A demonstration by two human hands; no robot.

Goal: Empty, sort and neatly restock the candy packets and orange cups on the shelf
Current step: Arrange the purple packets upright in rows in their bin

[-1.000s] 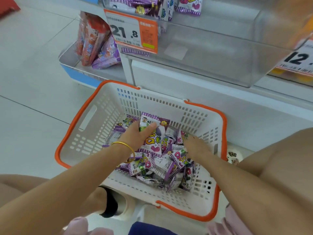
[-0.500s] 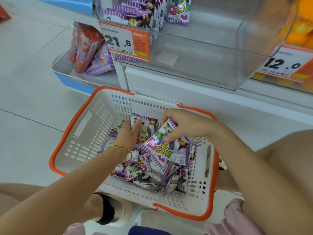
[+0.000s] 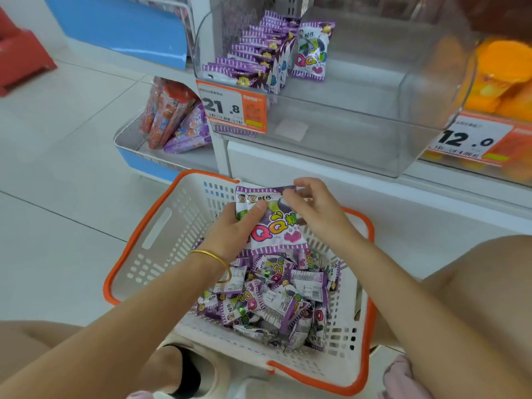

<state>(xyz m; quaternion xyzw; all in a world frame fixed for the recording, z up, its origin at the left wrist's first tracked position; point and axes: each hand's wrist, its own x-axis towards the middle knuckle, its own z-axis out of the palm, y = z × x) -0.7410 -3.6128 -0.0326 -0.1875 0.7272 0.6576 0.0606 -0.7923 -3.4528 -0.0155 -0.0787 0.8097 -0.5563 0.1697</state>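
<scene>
A purple and white candy packet point(image 3: 273, 226) is held above the basket by both hands. My left hand point(image 3: 230, 234) grips its lower left with the thumb across the front. My right hand point(image 3: 313, 208) pinches its upper right edge. Below lies a white basket with an orange rim point(image 3: 138, 228), holding a heap of several like packets point(image 3: 276, 300). On the shelf, a clear bin point(image 3: 374, 116) holds a row of the same packets point(image 3: 259, 59) at its left. Orange cups point(image 3: 501, 79) stand blurred in the bin to the right.
Price tags 21.8 point(image 3: 230, 109) and 12.0 point(image 3: 472, 139) hang on the bin fronts. A lower shelf at left carries red and purple bags point(image 3: 172, 116). The tiled floor point(image 3: 57, 197) lies to the left. My bent knees flank the basket.
Both hands have risen out of the heap and now hold one packet upright between them. The view has tilted up, showing more of the shelf bins.
</scene>
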